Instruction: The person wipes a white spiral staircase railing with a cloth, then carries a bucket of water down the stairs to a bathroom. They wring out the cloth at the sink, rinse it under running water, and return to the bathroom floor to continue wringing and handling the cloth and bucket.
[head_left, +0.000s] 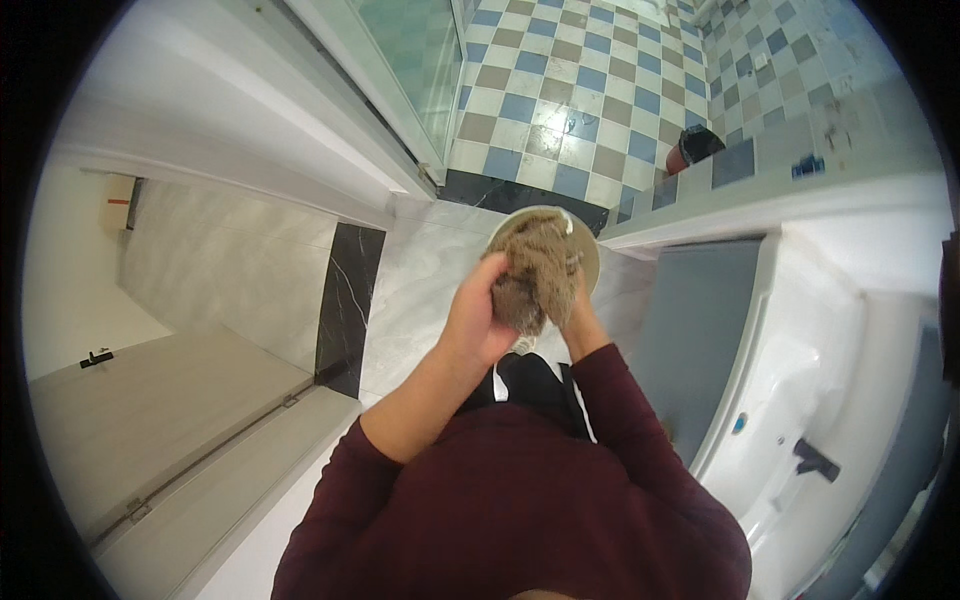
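Observation:
A bunched brown cloth (536, 262), fuzzy like a towel, is held up in front of me between both hands. My left hand (480, 307) grips its left side, with the thumb on top. On the right side, my right hand (581, 307) holds the same cloth, and most of its fingers are hidden behind the folds. Below the cloth stands a pale round bucket (591, 259) on the floor, its right rim showing. The cloth covers most of the bucket's opening, so its contents cannot be made out.
Beyond a black stone threshold (517, 196) lies a checkered tile floor (555, 97), wet in places, with a lined bin (686, 150). A glass door (412, 67) stands at the upper left. To my right is a white washbasin (795, 375) with a black tap (816, 460); an open wooden door (187, 427) is left.

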